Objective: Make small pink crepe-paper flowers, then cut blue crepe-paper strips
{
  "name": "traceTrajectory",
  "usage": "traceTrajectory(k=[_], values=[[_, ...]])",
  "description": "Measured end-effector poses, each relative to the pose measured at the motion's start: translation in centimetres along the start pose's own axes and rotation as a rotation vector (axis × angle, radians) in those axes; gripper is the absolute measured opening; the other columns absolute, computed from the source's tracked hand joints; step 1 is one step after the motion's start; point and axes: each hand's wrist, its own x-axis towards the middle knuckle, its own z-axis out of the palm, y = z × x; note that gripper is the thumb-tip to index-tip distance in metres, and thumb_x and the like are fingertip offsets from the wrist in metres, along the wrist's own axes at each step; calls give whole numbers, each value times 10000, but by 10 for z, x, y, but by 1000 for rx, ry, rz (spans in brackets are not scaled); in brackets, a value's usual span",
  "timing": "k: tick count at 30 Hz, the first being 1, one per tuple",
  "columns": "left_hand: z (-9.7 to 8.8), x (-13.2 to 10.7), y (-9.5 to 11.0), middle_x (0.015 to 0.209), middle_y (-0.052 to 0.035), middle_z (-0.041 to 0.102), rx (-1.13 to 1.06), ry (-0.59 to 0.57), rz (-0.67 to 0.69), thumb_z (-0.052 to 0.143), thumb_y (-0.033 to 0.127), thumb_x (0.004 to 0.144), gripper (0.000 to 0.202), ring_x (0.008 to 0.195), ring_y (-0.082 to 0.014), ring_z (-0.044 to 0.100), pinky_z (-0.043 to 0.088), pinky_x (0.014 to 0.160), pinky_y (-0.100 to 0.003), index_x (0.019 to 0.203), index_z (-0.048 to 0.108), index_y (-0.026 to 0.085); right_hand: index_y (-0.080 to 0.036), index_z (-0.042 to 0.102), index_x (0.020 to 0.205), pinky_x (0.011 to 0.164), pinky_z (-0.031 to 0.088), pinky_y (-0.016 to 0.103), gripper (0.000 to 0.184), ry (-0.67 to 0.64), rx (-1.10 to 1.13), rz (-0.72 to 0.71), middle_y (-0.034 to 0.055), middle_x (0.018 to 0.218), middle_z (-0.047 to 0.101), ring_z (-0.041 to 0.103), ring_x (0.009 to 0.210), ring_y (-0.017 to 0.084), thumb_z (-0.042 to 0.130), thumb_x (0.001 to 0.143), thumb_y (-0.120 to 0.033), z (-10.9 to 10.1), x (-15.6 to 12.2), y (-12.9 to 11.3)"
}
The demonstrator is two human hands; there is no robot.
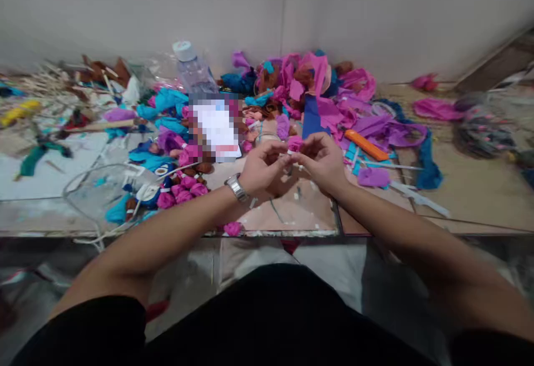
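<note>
In the head view, a small pink crepe-paper rosebud [295, 143] with a bit of white at its base is pinched between my two hands over the table. My left hand [263, 168] closes thumb and fingertips on its lower end. From the other side, my right hand [323, 161] grips it with thumb and bent forefinger. Several similar pink rosebuds [183, 192] lie left of my left wrist. Beyond my right hand, an orange utility knife [366, 144] rests among strips of purple crepe paper [377, 127].
A phone [217, 127] with a lit screen lies beyond my left hand, near a water bottle [194, 71]. Coloured paper scraps pile up against the wall. Green-handled pliers [35, 157] and a cable [79, 179] are at left; a dark bundle [479, 129] is at right.
</note>
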Motion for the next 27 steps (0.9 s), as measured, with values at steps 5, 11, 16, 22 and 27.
traceTrajectory(k=[5,11,16,22,27], values=[[-2,2,-1,985,-88,771,-6,-30,-2,853,519,857,423,832,-171,750,634,767,-296,1048,722,164,-232,631,917,644,450,282,416,-32,-40,-3,-38,787,609,546,685,132,938,771,-471,1,-2,-2],[-3,2,3,965,-67,769,-22,-37,17,836,530,869,407,858,-170,755,640,816,-312,1024,729,170,-238,650,933,654,481,298,415,-48,-30,-1,-20,808,641,580,701,149,932,769,-493,2,-2,-3],[-2,2,6,881,-54,774,-32,-15,-15,856,544,842,427,776,-162,752,641,753,-297,993,732,164,-236,673,943,676,508,309,347,-69,-64,-28,-9,830,676,626,719,157,900,816,-466,2,-3,-5],[0,4,9,876,-44,782,-137,-9,-126,901,545,786,468,762,-166,763,669,747,-319,980,714,163,-233,705,984,700,525,311,361,-87,-62,-36,6,885,708,645,751,160,910,805,-470,2,-3,-6],[-2,4,12,848,-41,769,-113,-36,-95,891,554,797,468,728,-150,743,648,716,-294,970,704,162,-244,706,1022,699,526,285,320,-108,0,-40,-2,884,690,644,767,147,877,853,-455,3,-4,-4]])
